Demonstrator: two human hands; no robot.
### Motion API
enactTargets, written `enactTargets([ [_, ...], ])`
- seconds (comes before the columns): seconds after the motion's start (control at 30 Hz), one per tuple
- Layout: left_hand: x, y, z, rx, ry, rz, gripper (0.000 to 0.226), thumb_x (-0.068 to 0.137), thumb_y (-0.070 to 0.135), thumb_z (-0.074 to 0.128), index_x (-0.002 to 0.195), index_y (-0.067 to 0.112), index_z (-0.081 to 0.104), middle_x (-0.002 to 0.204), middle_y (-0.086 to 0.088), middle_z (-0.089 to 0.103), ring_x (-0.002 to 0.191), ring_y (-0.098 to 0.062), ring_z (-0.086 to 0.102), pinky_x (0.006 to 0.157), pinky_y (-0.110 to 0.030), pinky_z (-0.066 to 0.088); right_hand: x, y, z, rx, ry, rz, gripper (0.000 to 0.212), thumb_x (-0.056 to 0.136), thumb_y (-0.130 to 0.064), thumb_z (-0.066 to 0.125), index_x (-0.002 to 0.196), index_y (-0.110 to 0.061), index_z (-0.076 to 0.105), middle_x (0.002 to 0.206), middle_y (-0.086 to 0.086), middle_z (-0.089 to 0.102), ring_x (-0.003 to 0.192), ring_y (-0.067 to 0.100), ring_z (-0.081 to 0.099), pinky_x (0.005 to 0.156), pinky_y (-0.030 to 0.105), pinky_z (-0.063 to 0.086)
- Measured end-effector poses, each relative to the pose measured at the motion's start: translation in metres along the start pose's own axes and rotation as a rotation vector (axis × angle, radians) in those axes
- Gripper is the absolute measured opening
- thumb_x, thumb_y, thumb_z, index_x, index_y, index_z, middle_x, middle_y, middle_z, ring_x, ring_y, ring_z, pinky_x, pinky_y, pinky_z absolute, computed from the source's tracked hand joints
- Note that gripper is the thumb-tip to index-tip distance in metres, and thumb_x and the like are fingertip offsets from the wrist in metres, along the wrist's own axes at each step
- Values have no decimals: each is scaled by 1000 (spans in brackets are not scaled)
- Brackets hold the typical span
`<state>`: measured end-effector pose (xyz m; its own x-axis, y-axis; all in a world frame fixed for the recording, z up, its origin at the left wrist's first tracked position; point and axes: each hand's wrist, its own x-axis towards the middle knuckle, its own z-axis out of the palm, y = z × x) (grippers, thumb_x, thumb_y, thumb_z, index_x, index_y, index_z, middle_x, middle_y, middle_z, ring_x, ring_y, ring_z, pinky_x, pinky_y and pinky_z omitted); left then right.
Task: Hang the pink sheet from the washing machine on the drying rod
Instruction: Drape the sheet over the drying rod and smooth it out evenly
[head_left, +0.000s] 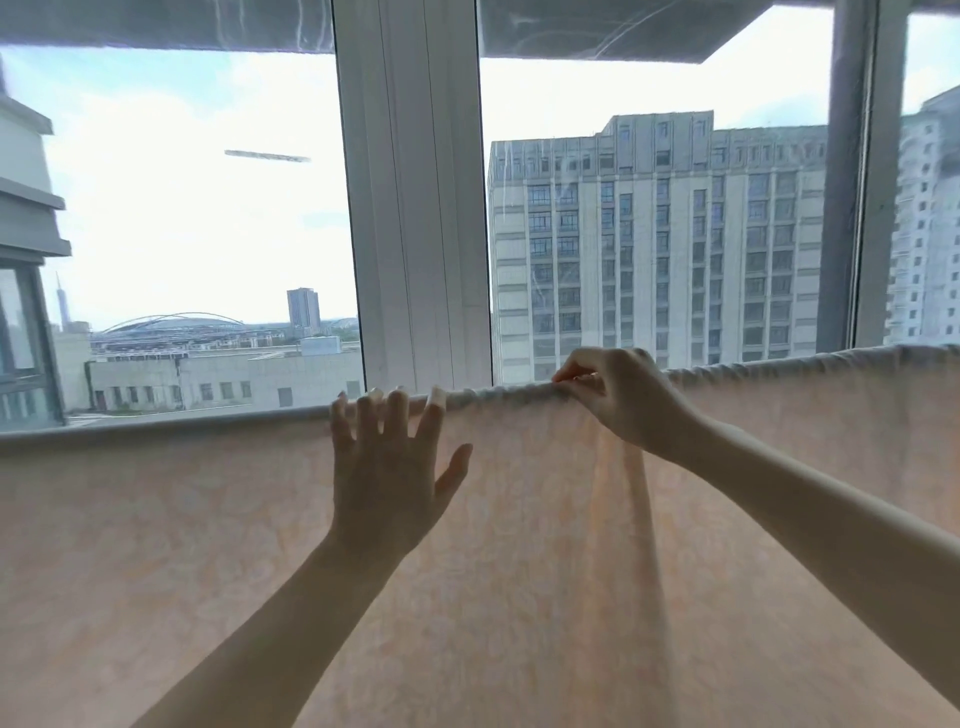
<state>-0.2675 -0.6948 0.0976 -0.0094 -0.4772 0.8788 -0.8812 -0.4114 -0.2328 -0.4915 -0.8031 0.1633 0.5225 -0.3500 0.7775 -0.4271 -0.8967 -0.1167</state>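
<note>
The pink sheet (218, 545) hangs draped over the drying rod and fills the lower half of the view; its top fold runs from left edge to right edge. The rod itself is hidden under the fabric. My left hand (387, 467) lies flat against the sheet with fingers spread and straight, its fingertips at the top fold. My right hand (618, 392) pinches the bunched fabric at the top fold, just right of the window post. A vertical crease drops from below the right hand.
Close behind the sheet stands a large window with a wide white frame post (415, 208) in the middle and another frame (857, 182) at the right. Buildings and sky show through the glass.
</note>
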Motion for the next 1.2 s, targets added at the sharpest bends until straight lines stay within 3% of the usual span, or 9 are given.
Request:
enactTargets([
  [0.17,0,3,-4,14,17,0,63,91,59,36,131,13,51,116,-19,54,110,-41,51,105,-62,30,-3,10,-5,-89,134,-82,5,92,-12,61,94,-8,64,84,2,68,69,11,63,66,21,54],
  [0.3,-1,8,-6,36,19,4,64,92,60,34,132,12,52,118,-19,54,111,-40,51,105,-61,31,-23,28,3,-134,232,-149,12,96,-22,53,92,-11,56,82,0,63,64,15,61,56,17,46],
  [0.4,1,18,-9,31,-1,-25,63,92,60,34,131,13,52,119,-19,55,112,-40,51,105,-62,31,-30,40,10,-145,206,-203,8,97,-19,51,94,-13,51,89,1,61,70,16,60,63,33,55],
  [0.67,14,56,-12,-1,-21,46,61,93,59,35,132,14,49,118,-15,53,110,-38,51,103,-60,34,-31,38,10,-116,204,-214,9,97,-14,51,93,-7,54,92,5,58,80,20,57,73,37,54],
  [0.97,22,90,1,-14,48,75,60,92,60,40,131,16,52,122,-16,55,113,-37,52,103,-59,34,-30,39,5,-124,128,-167,12,96,-22,53,94,-11,56,94,1,59,81,13,58,73,31,54],
  [1.03,23,88,3,-18,59,76,59,92,61,39,131,18,52,121,-16,56,112,-38,52,103,-60,34,-24,38,-3,-84,72,-140,15,96,-27,51,95,-13,57,93,-2,60,77,10,59,70,24,54],
  [1.13,21,86,5,-32,71,79,60,92,61,39,133,19,50,120,-16,55,111,-38,52,103,-60,33,-3,34,-20,89,104,0,7,95,-16,56,96,-12,62,90,-3,66,78,8,63,70,9,50],
  [1.2,20,85,5,-41,81,75,60,92,62,38,134,20,49,120,-16,55,111,-39,52,103,-61,33,18,36,-27,128,47,133,15,96,-17,56,93,-8,67,88,-2,68,72,11,63,61,4,45],
])
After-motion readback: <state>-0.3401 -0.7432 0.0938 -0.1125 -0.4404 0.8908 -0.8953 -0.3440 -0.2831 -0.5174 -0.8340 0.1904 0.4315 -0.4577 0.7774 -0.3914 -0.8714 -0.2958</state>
